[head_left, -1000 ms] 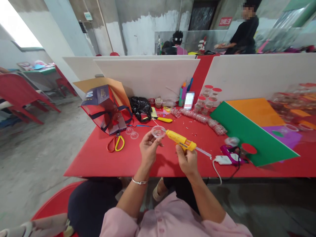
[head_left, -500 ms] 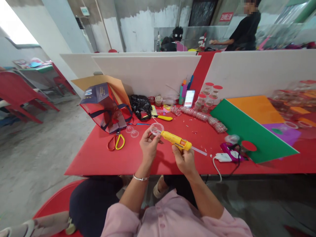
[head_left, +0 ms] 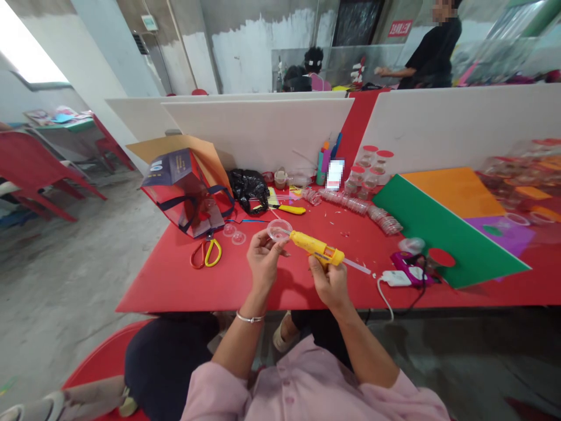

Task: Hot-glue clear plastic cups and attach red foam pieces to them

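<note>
My left hand (head_left: 264, 257) holds a small clear plastic cup or dome (head_left: 279, 229) by its rim, above the red table. In my right hand (head_left: 328, 279) is a yellow glue gun (head_left: 316, 248), its nozzle pointing left at the cup's right rim. Whether the nozzle touches the plastic I cannot tell. A translucent glue stick (head_left: 357, 266) sticks out of the gun's back end. Two clear plastic domes (head_left: 234, 234) lie left of my left hand, near scissors (head_left: 206, 251) with one red and one yellow handle.
Behind lie a yellow-handled cutter (head_left: 290, 209), a black plastic bag (head_left: 249, 188) and a row of stacked clear cups (head_left: 357, 206). A shopping bag (head_left: 177, 187) stands left. At right are a power strip (head_left: 409, 270), a green board (head_left: 442, 234) and red-lidded jars (head_left: 368, 169).
The glue gun has shifted slightly to the right, its nozzle moving from over the cup's middle toward its right rim. Both hands keep their hold.
</note>
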Demonstrator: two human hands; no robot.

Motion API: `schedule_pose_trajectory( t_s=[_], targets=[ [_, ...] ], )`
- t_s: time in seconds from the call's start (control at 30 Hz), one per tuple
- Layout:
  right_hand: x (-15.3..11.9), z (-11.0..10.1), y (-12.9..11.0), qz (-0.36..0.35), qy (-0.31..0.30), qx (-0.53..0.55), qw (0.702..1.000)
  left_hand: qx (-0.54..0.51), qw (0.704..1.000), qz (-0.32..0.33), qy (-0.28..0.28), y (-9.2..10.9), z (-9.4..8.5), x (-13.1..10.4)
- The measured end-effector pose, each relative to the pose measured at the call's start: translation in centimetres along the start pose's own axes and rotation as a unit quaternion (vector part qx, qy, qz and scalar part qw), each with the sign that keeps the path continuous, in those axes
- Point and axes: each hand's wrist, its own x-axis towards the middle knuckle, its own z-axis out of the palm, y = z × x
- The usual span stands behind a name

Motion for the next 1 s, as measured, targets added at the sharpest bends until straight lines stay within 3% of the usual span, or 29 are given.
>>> schedule_pose_trajectory(
  t_s=[0.6,1.0],
  targets=[
    [-0.1,-0.5,0.8,0.020,0.032,0.012,0.999,-0.019,0.999,-0.029,-0.035,0.5,0.6,-0.5],
    [-0.4,-0.1,-0.7,-0.005,0.016,-0.004,1.000,-0.003,1.000,-0.016,0.022,0.1,0.6,-0.2]
  ],
)
